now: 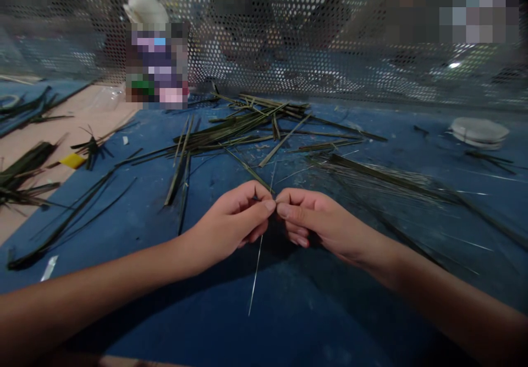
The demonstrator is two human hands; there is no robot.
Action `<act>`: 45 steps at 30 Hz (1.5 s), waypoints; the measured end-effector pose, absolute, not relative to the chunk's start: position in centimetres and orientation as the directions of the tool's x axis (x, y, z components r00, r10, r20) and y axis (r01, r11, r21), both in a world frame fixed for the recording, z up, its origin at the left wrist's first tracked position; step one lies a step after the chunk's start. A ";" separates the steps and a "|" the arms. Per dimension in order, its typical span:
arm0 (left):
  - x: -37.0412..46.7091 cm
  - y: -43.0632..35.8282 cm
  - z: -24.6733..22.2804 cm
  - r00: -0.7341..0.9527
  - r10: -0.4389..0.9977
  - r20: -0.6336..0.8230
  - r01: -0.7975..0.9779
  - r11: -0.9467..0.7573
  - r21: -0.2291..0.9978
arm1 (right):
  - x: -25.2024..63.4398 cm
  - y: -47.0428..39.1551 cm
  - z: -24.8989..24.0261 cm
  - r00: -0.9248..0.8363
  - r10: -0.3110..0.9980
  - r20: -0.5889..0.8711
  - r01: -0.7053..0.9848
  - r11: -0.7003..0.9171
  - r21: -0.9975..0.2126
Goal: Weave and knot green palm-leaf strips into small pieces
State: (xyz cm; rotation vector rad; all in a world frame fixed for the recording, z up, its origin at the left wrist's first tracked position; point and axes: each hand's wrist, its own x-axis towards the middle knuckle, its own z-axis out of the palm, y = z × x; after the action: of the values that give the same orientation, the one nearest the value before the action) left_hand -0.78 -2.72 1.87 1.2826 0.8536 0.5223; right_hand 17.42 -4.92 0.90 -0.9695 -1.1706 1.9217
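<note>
Two bare hands meet above a blue table (289, 323), thumbs almost touching. The left hand (235, 221) and right hand (313, 218) are each pinched shut, thumb against forefinger, on one thin pale strip (256, 268). The strip passes through the pinch; its upper end rises just beyond the fingertips, and its longer end hangs below the hands toward the person, ending over bare table.

Beyond the grip lies a loose heap of green leaf strips (243, 127), crossing each other at many angles. Right of the grip, a bundle of finer slivers (383, 177) fans outward across the table. Farther right and beyond, a flat pale disc (478, 131) rests well apart from the hands. Left of the grip, single long leaves (74, 213) trail over the blue surface, which is scuffed and dusted with scraps. At the far left the blue gives way to a tan board (37, 136) bearing more leaves and a small yellow piece (72, 160).

A perforated metal screen (313, 37) walls off the far edge of the table; the room behind it is dim and unclear.
</note>
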 end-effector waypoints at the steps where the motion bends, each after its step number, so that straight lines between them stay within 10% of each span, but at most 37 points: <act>1: -0.7 -2.8 2.1 0.587 0.762 -0.274 0.109 0.262 0.959 | 17.4 -5.0 1.0 -0.493 0.836 -0.239 -0.161 -0.357 -0.920; 8: -0.7 -2.9 3.8 0.593 0.698 -0.401 0.107 0.424 0.899 | 17.4 -5.4 1.5 -0.451 0.863 -0.227 -0.076 -0.291 -0.954; 12: -0.9 -2.6 2.8 0.613 0.662 -0.431 0.186 0.410 0.893 | 17.8 -5.2 2.4 -0.443 0.859 -0.259 0.301 -0.129 -0.945; 18: -0.8 -1.6 0.6 0.570 0.717 -0.401 0.249 0.314 0.916 | 21.3 -2.5 3.6 -0.216 0.969 -0.117 0.960 0.189 -0.207; 24: -1.2 -2.7 0.5 0.632 0.748 -0.204 0.368 -0.058 0.928 | 22.5 3.5 2.7 -0.449 0.894 0.002 0.859 0.432 -0.276; 31: -1.7 -4.1 0.7 0.830 0.558 0.027 0.388 -0.611 0.690 | 14.2 5.7 2.0 -0.621 0.782 0.050 0.777 0.623 -0.089; 40: -2.2 -3.7 0.4 0.868 0.492 0.071 0.333 -0.680 0.653 | 6.4 8.4 0.8 -0.630 0.738 0.240 0.773 0.626 0.103; 45: -2.5 -3.4 0.5 0.832 0.526 0.177 0.222 -0.608 0.762 | 4.4 8.3 0.7 -0.914 0.346 0.214 0.371 0.924 0.093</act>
State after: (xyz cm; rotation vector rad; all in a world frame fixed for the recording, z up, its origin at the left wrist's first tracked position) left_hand -2.49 -3.41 0.45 2.2270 0.5437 0.4983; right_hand 4.41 8.27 0.66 -0.5440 -2.8898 -0.1954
